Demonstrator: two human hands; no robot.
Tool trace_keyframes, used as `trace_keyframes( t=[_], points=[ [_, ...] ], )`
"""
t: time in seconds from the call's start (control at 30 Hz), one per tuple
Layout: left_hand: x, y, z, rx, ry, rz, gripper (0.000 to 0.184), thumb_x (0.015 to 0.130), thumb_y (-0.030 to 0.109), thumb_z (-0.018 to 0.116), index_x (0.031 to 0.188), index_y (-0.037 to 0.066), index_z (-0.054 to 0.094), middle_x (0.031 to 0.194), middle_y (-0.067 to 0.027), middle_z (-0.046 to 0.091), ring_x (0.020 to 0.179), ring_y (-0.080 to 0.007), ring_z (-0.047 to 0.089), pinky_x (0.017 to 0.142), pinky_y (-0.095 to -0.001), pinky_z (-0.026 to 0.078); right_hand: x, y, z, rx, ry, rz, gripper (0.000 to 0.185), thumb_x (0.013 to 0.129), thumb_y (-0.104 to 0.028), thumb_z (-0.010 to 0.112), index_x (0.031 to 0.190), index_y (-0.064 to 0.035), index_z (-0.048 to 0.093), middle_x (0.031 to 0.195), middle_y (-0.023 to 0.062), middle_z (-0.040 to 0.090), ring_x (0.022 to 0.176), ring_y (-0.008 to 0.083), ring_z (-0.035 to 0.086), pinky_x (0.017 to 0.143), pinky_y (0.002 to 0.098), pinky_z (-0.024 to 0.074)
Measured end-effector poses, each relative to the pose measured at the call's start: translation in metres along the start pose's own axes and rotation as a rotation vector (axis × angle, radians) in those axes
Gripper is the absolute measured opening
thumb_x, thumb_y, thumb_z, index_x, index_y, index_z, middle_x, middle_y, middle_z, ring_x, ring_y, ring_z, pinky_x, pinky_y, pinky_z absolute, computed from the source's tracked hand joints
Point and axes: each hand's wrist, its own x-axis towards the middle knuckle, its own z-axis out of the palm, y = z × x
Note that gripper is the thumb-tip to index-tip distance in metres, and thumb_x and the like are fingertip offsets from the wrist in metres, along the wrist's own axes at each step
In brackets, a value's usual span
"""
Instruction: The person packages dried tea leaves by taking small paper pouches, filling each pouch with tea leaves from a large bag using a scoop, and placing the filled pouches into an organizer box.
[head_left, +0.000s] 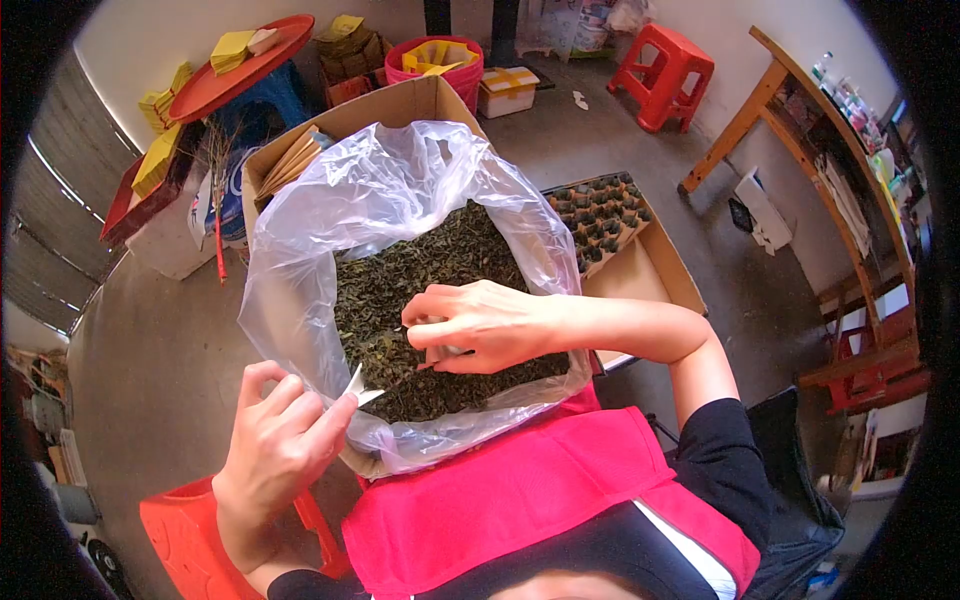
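Observation:
A clear plastic bag [290, 270] lines a cardboard box in front of me, its mouth spread wide. Dried dark-green leaves [440, 265] fill it. At the bag's near left edge, my left hand [285, 430] is closed, pinching a small white paper piece [366, 388] between thumb and finger. My right hand [490, 325] is over the leaves with curled fingers. Something small, pale or reddish shows beneath those fingers, but I cannot make it out.
Right of the bag, a shallow carton [660, 255] holds rows of small dark-topped pieces. A red stool [665, 75] and wooden table [775, 85] stand farther right. Behind are a pink bucket [455, 75] and a round red tray [200, 88]. An orange-red chair [185, 535] is at lower left.

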Motion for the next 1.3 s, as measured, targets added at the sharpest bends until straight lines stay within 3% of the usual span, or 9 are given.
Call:
trace_keyframes(
  t=[0.23, 0.33, 0.43, 0.63, 0.73, 0.97, 1.13, 1.2, 1.3],
  points=[
    [0.001, 0.001, 0.004, -0.054, -0.184, 0.100, 0.017, 0.072, 0.011, 0.073, 0.088, 0.012, 0.069, 0.064, 0.0010, 0.051, 0.072, -0.0177, 0.056, 0.089, -0.0398, 0.043, -0.005, -0.007, 0.027, -0.054, -0.080, -0.085, 0.023, 0.086, -0.019, 0.072, 0.097, -0.0088, 0.055, 0.107, 0.0116, 0.060, 0.092, 0.0318, 0.062, 0.074, 0.0439, 0.0514],
    [0.017, -0.007, 0.004, -0.072, -0.260, 0.172, 0.018, 0.072, 0.014, 0.075, 0.089, 0.017, 0.069, 0.063, 0.0022, 0.051, 0.072, -0.0175, 0.056, 0.090, -0.0397, 0.042, -0.005, -0.004, 0.029, -0.030, -0.031, -0.128, 0.023, 0.085, -0.022, 0.068, 0.091, -0.0102, 0.049, 0.091, 0.0109, 0.054, 0.083, 0.0330, 0.059, 0.069, 0.0456, 0.0478],
    [0.038, -0.016, 0.002, -0.106, -0.335, 0.252, 0.009, 0.074, 0.016, 0.073, 0.080, 0.016, 0.066, 0.063, 0.0030, 0.054, 0.073, -0.0168, 0.057, 0.091, -0.0393, 0.041, -0.006, -0.002, 0.029, -0.021, -0.047, -0.131, 0.023, 0.085, -0.022, 0.069, 0.091, -0.0099, 0.050, 0.092, 0.0112, 0.054, 0.083, 0.0335, 0.059, 0.070, 0.0458, 0.0475],
    [0.069, -0.015, -0.014, -0.097, -0.442, 0.323, 0.010, 0.073, 0.016, 0.073, 0.069, 0.016, 0.063, 0.064, 0.0015, 0.058, 0.073, -0.0181, 0.059, 0.091, -0.0384, 0.041, -0.007, 0.003, 0.026, 0.046, -0.041, -0.121, 0.023, 0.085, -0.020, 0.069, 0.091, -0.0094, 0.050, 0.094, 0.0119, 0.055, 0.084, 0.0346, 0.060, 0.070, 0.0464, 0.0480],
    [0.075, -0.018, -0.025, -0.099, -0.480, 0.302, 0.010, 0.071, 0.016, 0.073, 0.067, 0.015, 0.063, 0.065, 0.0013, 0.059, 0.073, -0.0181, 0.060, 0.092, -0.0388, 0.041, -0.007, 0.001, 0.018, 0.031, -0.070, -0.069, 0.026, 0.085, -0.019, 0.074, 0.098, -0.0085, 0.054, 0.111, 0.0141, 0.060, 0.092, 0.0347, 0.063, 0.075, 0.0450, 0.0518],
    [0.096, -0.026, -0.030, -0.071, -0.541, 0.302, 0.008, 0.067, 0.017, 0.071, 0.064, 0.017, 0.064, 0.065, 0.0000, 0.061, 0.073, -0.0198, 0.061, 0.089, -0.0395, 0.040, -0.006, 0.005, 0.014, 0.084, 0.004, -0.033, 0.028, 0.081, -0.015, 0.076, 0.094, -0.0074, 0.053, 0.110, 0.0132, 0.059, 0.091, 0.0347, 0.063, 0.074, 0.0429, 0.0539],
    [0.120, -0.031, -0.046, -0.070, -0.661, 0.281, 0.006, 0.069, 0.017, 0.070, 0.064, 0.013, 0.067, 0.062, -0.0044, 0.062, 0.071, -0.0244, 0.062, 0.087, -0.0386, 0.041, -0.006, 0.004, 0.004, 0.125, -0.017, 0.073, 0.030, 0.080, -0.013, 0.080, 0.091, -0.0054, 0.053, 0.114, 0.0128, 0.060, 0.091, 0.0321, 0.064, 0.074, 0.0398, 0.0548],
    [0.124, -0.034, -0.045, -0.054, -0.643, 0.245, 0.005, 0.069, 0.016, 0.070, 0.068, 0.012, 0.070, 0.063, -0.0054, 0.063, 0.072, -0.0245, 0.063, 0.087, -0.0381, 0.041, -0.004, 0.004, 0.003, 0.126, 0.054, 0.010, 0.033, 0.080, -0.012, 0.078, 0.090, -0.0055, 0.047, 0.101, 0.0116, 0.056, 0.085, 0.0312, 0.065, 0.068, 0.0415, 0.0534],
    [0.132, -0.040, -0.039, -0.244, -0.502, 0.291, 0.006, 0.069, 0.016, 0.070, 0.070, 0.010, 0.072, 0.064, -0.0062, 0.064, 0.072, -0.0254, 0.063, 0.088, -0.0375, 0.041, -0.005, 0.004, 0.002, 0.141, 0.071, 0.025, 0.033, 0.079, -0.012, 0.079, 0.090, -0.0051, 0.048, 0.103, 0.0123, 0.056, 0.082, 0.0295, 0.066, 0.069, 0.0403, 0.0540]
  ],
)
